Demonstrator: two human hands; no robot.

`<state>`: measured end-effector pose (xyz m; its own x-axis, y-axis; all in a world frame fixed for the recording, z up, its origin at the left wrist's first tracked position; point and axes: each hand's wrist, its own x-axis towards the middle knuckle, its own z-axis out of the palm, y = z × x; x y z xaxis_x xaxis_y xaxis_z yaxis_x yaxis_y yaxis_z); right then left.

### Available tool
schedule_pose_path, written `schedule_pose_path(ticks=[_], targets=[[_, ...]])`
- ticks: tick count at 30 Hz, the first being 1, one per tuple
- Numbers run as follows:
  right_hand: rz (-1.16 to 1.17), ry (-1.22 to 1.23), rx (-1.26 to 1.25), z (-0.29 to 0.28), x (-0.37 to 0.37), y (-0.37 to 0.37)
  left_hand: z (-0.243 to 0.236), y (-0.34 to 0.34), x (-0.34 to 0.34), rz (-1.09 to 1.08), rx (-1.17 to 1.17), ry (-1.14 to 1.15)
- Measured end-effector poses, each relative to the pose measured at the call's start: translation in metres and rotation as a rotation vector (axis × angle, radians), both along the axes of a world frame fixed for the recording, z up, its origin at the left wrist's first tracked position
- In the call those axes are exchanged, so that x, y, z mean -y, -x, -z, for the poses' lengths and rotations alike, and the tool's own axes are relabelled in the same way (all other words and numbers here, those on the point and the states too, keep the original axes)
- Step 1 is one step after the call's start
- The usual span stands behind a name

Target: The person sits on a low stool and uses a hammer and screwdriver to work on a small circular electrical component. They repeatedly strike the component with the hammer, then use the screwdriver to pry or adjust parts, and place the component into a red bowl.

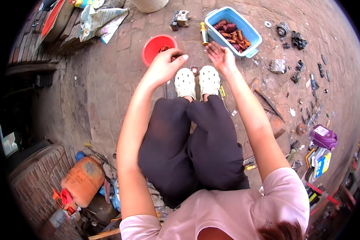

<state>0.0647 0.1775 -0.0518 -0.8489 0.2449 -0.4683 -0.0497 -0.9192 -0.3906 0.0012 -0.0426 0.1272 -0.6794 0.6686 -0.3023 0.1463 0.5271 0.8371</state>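
Note:
My left hand [166,65] hovers over the near right rim of a red plastic bowl [148,50], fingers loosely bent and thumb apart. No held thing shows in it. Reddish-brown pieces [164,49] in the bowl are partly hidden by that hand. Fingers spread and palm turned inward, my right hand [223,59] is empty beside the near left corner of a light blue plastic tub [252,51]. Dark red and copper-coloured lumps, like wire coils, [233,34] fill the tub. A small round part with a red ring [194,70] lies between my white clogs [185,84].
A yellow-topped bottle [204,33] stands left of the tub. Metal blocks [180,20] lie beyond the bowl. Scattered machine parts [298,40], a wooden stick [270,105] and a purple container [324,137] are on the right. An orange gas cylinder [83,181] is at lower left.

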Motion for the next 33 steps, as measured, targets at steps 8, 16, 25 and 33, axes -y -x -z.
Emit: schedule_pose_path(ticks=[8,16,25,33], targets=[[-0.167,-1.215,-0.196,-0.189,0.057,-0.029,-0.063,-0.011,-0.047,0.090,0.102,-0.196],[-0.284,-1.730,-0.140,-0.234,0.081,-0.099,-0.126,-0.078,-0.028,0.045,-0.142,-0.530],[0.187,-1.950,-0.399,-0.335,0.054,-0.171,-0.154,-0.121,-0.011,0.427,-0.423,-0.151],[-0.382,-1.667,-0.185,-0.322,0.017,-0.180,-0.160,-0.117,-0.012,0.485,-0.138,-0.208]])
